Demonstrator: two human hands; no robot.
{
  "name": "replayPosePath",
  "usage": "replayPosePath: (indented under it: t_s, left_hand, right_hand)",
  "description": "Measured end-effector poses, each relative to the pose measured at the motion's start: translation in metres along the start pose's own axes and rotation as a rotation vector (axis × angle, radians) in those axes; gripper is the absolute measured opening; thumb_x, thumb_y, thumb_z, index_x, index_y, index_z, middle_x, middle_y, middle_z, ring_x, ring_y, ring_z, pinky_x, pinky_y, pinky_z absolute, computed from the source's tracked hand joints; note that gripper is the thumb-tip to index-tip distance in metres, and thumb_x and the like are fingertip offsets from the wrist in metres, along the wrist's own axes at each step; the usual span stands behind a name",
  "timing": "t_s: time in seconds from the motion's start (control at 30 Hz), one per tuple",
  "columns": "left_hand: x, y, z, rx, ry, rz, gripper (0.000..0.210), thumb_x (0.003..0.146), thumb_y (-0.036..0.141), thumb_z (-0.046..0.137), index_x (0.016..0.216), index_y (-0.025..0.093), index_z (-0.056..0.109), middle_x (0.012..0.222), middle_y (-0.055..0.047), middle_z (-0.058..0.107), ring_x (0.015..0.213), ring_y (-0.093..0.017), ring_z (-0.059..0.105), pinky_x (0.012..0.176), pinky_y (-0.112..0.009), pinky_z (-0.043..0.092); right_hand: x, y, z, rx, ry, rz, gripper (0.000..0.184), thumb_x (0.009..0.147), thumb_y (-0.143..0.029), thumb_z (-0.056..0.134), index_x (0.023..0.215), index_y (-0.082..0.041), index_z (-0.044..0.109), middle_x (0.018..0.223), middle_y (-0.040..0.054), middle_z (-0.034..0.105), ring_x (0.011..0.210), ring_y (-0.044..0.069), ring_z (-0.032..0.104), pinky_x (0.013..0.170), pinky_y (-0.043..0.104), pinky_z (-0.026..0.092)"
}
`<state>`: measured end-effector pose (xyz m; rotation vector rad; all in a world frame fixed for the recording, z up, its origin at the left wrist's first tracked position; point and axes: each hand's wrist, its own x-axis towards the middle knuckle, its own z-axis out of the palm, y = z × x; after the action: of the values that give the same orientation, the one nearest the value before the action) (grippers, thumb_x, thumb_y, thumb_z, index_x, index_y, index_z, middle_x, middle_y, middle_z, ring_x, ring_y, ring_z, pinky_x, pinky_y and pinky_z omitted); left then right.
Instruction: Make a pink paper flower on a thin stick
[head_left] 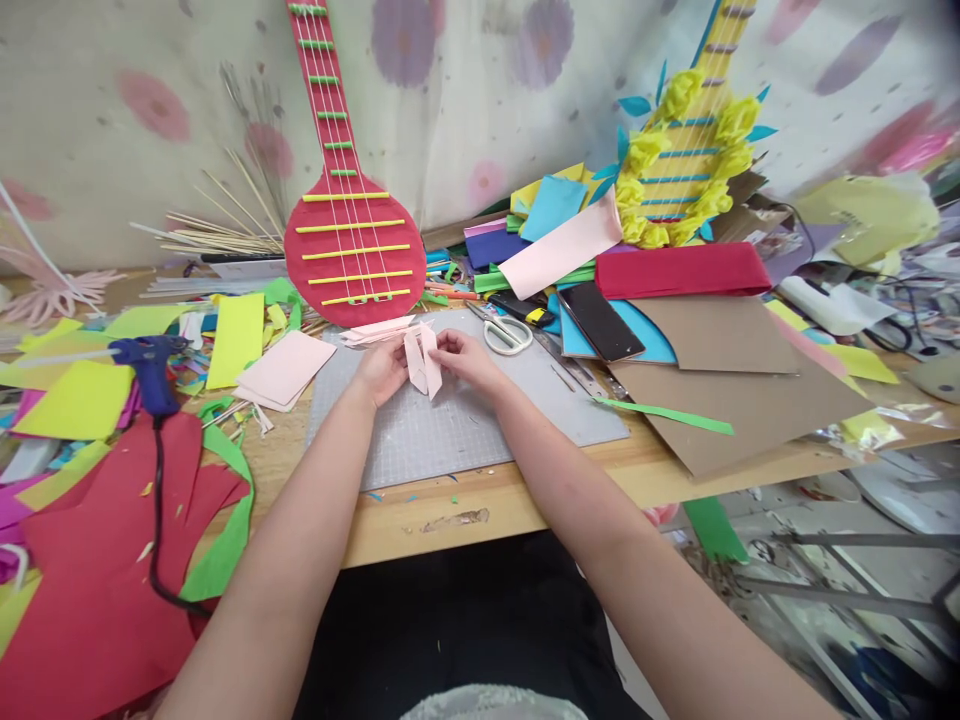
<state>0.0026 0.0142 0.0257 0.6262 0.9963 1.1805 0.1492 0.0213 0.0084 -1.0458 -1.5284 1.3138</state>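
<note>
Between my two hands is a pale pink piece of folded paper (424, 368), held above the grey cutting mat (465, 440). My left hand (384, 370) has its fingers closed at the paper's left side. The thumb and fingers of my right hand (463, 358) pinch its right edge. Just behind my left hand lie more pale pink paper strips (375, 331) in a small stack. Scissors with white handles (510, 335) rest on the mat beyond my right hand. To the left sit flat pale pink paper sheets (285, 370).
A red paper lute (355, 245) leans upright behind the mat; a yellow one (686, 170) with paper flowers stands right. A blue glue gun (150, 370) is at left by red paper (97, 560). A black phone (602, 320) and brown cardboard (720, 420) lie right.
</note>
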Motion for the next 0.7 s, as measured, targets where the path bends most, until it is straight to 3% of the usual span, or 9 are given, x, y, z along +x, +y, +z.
replayPosePath:
  t_s: [0.1, 0.3, 0.43, 0.57, 0.7]
  left_hand:
    - [0.001, -0.002, -0.001, 0.009, -0.035, 0.015, 0.015, 0.079, 0.017, 0.049, 0.086, 0.014, 0.062, 0.078, -0.005, 0.066, 0.076, -0.015, 0.061, 0.077, -0.03, 0.05]
    - [-0.002, -0.001, -0.001, 0.009, -0.116, 0.02, 0.028, 0.084, 0.018, 0.042, 0.109, 0.014, 0.055, 0.102, -0.011, 0.065, 0.095, -0.017, 0.062, 0.087, -0.033, 0.048]
    - [-0.001, -0.003, -0.002, 0.018, -0.084, 0.036, 0.038, 0.078, 0.002, 0.042, 0.113, 0.012, 0.052, 0.11, -0.012, 0.063, 0.099, -0.016, 0.062, 0.093, -0.032, 0.046]
    - [0.001, -0.005, -0.004, 0.026, -0.055, 0.076, 0.037, 0.076, 0.001, 0.047, 0.111, 0.011, 0.053, 0.113, -0.014, 0.062, 0.097, -0.017, 0.063, 0.093, -0.035, 0.046]
    - [0.0, -0.006, -0.004, 0.019, -0.039, 0.09, 0.037, 0.075, 0.0, 0.05, 0.11, 0.011, 0.052, 0.112, -0.014, 0.062, 0.094, -0.016, 0.064, 0.092, -0.035, 0.047]
  right_hand:
    - [-0.002, -0.002, 0.005, -0.202, 0.097, 0.001, 0.011, 0.069, -0.027, 0.057, 0.07, -0.018, 0.05, 0.062, -0.0049, 0.051, 0.056, 0.007, 0.045, 0.055, 0.021, 0.034]
    - [0.0, 0.003, 0.004, -0.41, 0.235, 0.115, 0.011, 0.069, -0.028, 0.055, 0.067, -0.019, 0.05, 0.06, -0.0045, 0.052, 0.057, 0.009, 0.046, 0.056, 0.022, 0.032]
    - [0.005, 0.008, -0.002, -0.352, 0.271, 0.108, 0.014, 0.068, -0.032, 0.056, 0.067, -0.019, 0.049, 0.061, -0.0043, 0.052, 0.057, 0.009, 0.045, 0.055, 0.022, 0.033]
    - [0.007, 0.007, -0.008, -0.177, 0.358, 0.134, 0.015, 0.072, -0.032, 0.053, 0.066, -0.02, 0.047, 0.058, -0.0046, 0.047, 0.056, 0.009, 0.044, 0.053, 0.021, 0.035]
    - [0.006, 0.004, -0.01, -0.062, 0.293, 0.164, 0.018, 0.072, -0.032, 0.055, 0.063, -0.021, 0.044, 0.053, -0.0048, 0.043, 0.052, 0.009, 0.041, 0.049, 0.021, 0.034]
